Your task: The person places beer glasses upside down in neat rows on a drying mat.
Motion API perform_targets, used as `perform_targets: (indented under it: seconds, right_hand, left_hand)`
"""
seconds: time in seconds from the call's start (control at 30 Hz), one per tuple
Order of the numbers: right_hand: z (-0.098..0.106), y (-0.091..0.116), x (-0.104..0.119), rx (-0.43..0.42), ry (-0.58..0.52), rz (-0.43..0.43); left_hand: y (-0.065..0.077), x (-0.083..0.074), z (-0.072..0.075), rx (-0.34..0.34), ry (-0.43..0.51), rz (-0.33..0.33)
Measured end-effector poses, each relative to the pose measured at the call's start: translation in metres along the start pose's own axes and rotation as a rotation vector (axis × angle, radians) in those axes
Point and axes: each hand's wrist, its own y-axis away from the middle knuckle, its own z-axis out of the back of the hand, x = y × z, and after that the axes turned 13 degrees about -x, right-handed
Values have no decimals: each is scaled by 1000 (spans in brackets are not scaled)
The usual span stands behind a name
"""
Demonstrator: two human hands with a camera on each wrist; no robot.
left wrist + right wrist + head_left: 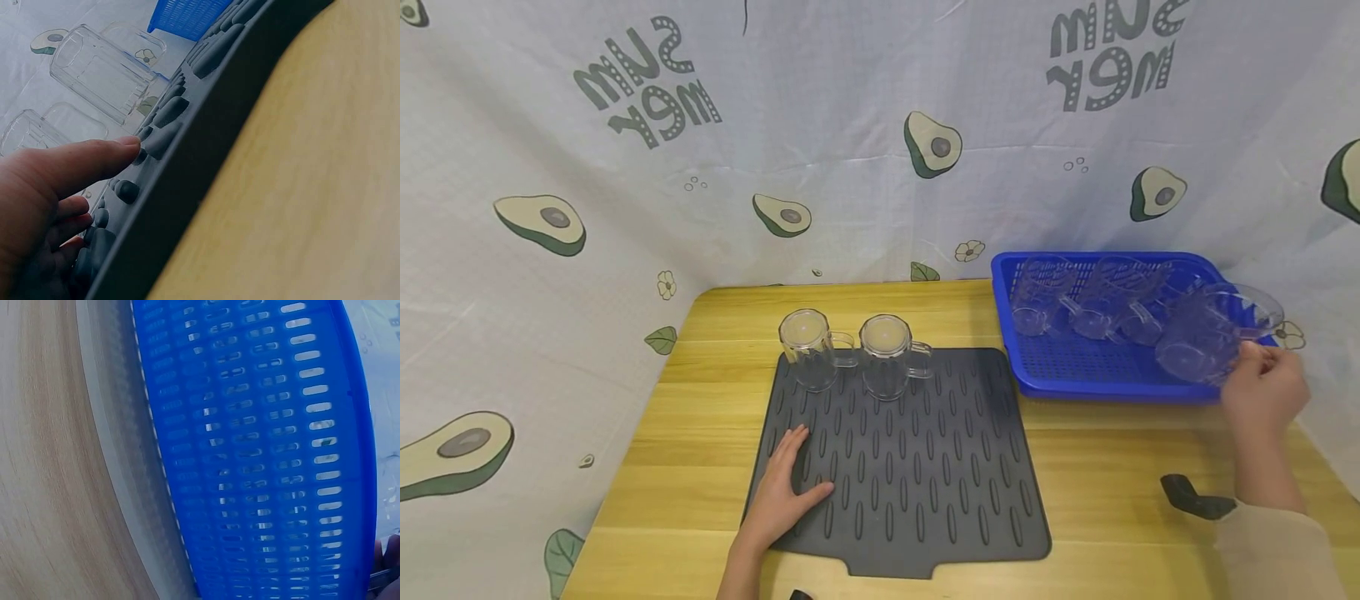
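Note:
My right hand [1266, 387] grips the handle of a clear glass mug [1198, 342] and holds it tilted at the right end of the blue basket [1120, 392]. Inside that basket lie several more clear mugs [1093, 317]. Only a bit of the right fingers [392, 550] shows in the right wrist view, past the basket wall. On the left part of the dark grey drying mat [925, 467] my left hand [781, 496] rests with thumb and fingers spread, holding nothing. Two clear mugs [808, 354] [886, 358] stand upside down along the mat's far edge, handles to the right.
Beneath everything is a wooden table [677, 450]. A white curtain [850, 100] printed with avocados hangs behind and along both sides. The basket stands at the back right, beside the mat's far right corner.

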Motion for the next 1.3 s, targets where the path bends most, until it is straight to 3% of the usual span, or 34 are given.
perform_targets:
  seconds: [0.43, 0.8, 1.3]
  right_hand:
    - [4, 7, 10, -67, -157, -19]
    - [3, 21, 19, -159, -193, 109]
    - [7, 40, 34, -122, -193, 222]
  left_hand:
    - [0, -1, 1, 8, 9, 6]
    - [0, 0, 1, -1, 11, -8]
    - [-1, -1, 1, 3, 16, -8]
